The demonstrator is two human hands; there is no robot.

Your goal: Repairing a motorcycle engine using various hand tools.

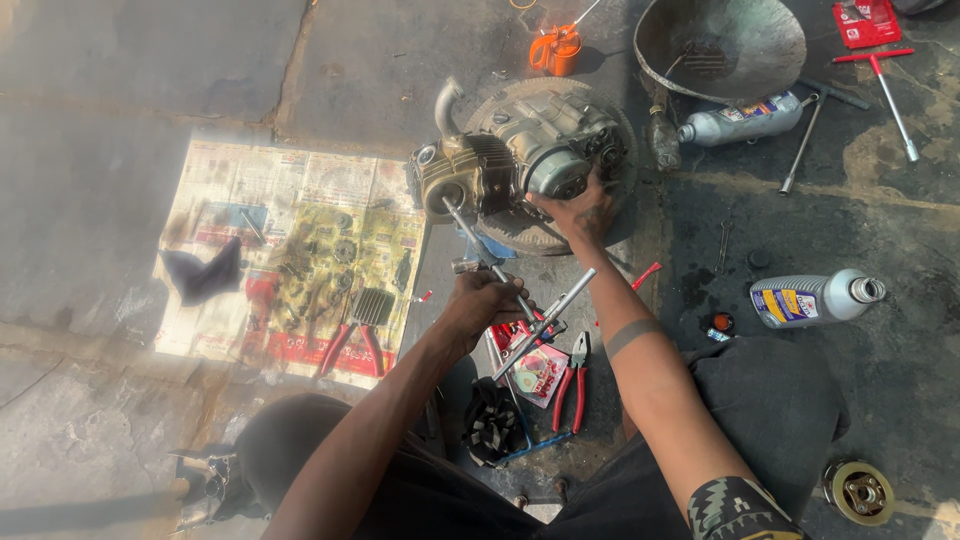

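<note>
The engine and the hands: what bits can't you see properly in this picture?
- Head view: the engine's near side is hidden under the right hand.
- Head view: the left hand's grip covers the middle of the T-shaped wrench.
- Head view: small parts on the newspaper are washed out by glare and too small to name.
- Head view: the metal bowl is cut off by the top edge.

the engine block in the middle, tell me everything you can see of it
The engine block is a small, grimy metal unit of silver-grey and brassy castings, with a finned cylinder section on its left end and a curved pipe rising from the top. It lies on a round, toothed-looking disc on the stone floor. The right hand rests against its near side. The left hand grips a T-handled wrench whose shaft tip meets the round cover at the cylinder end.
</note>
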